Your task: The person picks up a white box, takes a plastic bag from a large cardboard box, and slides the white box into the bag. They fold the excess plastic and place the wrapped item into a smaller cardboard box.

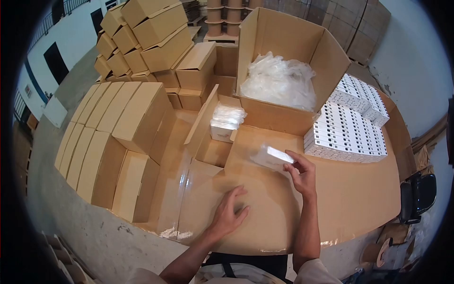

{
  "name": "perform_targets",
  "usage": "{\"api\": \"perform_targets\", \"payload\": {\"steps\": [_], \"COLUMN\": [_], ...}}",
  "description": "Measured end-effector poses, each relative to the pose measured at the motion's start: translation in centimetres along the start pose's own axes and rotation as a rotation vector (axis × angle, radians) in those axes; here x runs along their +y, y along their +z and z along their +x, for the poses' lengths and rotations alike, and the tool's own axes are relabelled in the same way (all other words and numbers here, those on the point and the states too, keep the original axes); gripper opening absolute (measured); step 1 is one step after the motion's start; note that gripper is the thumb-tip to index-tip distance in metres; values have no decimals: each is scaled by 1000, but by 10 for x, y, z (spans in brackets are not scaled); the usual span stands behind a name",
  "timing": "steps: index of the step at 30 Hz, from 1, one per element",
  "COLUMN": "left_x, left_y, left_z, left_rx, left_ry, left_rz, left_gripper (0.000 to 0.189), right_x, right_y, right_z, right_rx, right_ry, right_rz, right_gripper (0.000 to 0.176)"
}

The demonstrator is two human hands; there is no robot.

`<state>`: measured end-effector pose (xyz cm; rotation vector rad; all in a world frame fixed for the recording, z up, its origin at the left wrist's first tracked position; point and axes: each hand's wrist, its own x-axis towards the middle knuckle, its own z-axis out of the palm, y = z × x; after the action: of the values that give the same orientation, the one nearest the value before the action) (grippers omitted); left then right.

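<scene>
Left hand (229, 213): held over the tabletop (350, 203), fingers parted. White box (276, 160): gripped between thumb and fingers of the right hand (302, 175), above the tabletop. Narrow carton (213, 152), left of it: partly filled with wrapped boxes (226, 120). Large carton (279, 116), beyond: clear plastic (278, 81) contained. White stacks (347, 135): arranged at right.

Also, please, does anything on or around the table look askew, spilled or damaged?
Yes, mildly: the stacked brown boxes at the back left sit at uneven angles, though the wide lens may exaggerate this. The clear plastic bags are crumpled together, but inside the large open carton. I see no spill.
</scene>
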<state>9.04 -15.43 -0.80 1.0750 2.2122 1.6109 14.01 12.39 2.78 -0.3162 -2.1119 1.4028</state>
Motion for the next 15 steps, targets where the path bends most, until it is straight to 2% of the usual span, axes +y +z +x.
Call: {"api": "perform_targets", "payload": {"steps": [5,10,15], "left_x": [3,2,2], "left_y": [-22,-18,-19], "left_z": [-39,-34,-34], "left_rx": [25,83,110], "left_ry": [-64,-99,-93], "left_rz": [54,17,-42], "left_gripper": [54,49,48], "right_x": [-16,-27,-23], "right_y": [48,101,124], "right_z": [37,72,89], "right_rx": [-23,-87,-84], "right_ry": [-107,-177,-280], "right_rz": [250,284,74], "right_gripper": [27,26,27]}}
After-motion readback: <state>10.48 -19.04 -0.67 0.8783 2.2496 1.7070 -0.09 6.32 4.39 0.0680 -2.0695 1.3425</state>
